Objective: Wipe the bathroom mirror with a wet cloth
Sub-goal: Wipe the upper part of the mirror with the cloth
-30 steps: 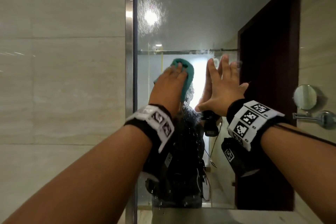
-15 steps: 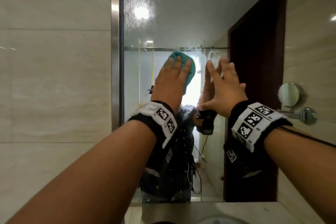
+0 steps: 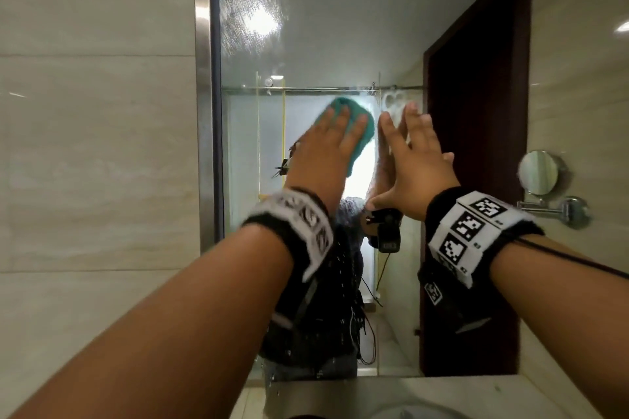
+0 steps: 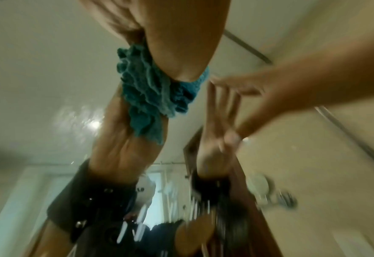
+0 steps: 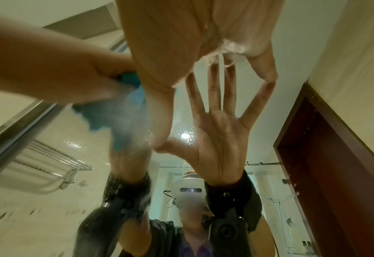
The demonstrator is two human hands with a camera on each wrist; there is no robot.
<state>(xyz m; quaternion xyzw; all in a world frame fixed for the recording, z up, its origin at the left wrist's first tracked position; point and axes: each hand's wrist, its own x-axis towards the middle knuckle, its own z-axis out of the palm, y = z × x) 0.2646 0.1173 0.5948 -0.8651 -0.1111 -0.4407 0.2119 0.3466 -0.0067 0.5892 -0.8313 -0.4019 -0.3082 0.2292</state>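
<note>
My left hand (image 3: 326, 150) lies flat with straight fingers on the teal cloth (image 3: 354, 122), pressing it against the mirror (image 3: 340, 27) near the middle of the frame; its grip is wide, nothing curled round the cloth. Just right of it, my right hand (image 3: 415, 160) rests spread on the glass, fingertips (image 5: 267, 76) touching it, grip wide and holding nothing. Water droplets speckle the mirror's upper left. A small round mirror (image 3: 539, 172) hangs at the right edge.

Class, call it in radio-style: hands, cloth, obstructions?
Left hand flat, pressing teal cloth to mirror. Right hand open, fingers braced on glass. Nothing in the way.
</note>
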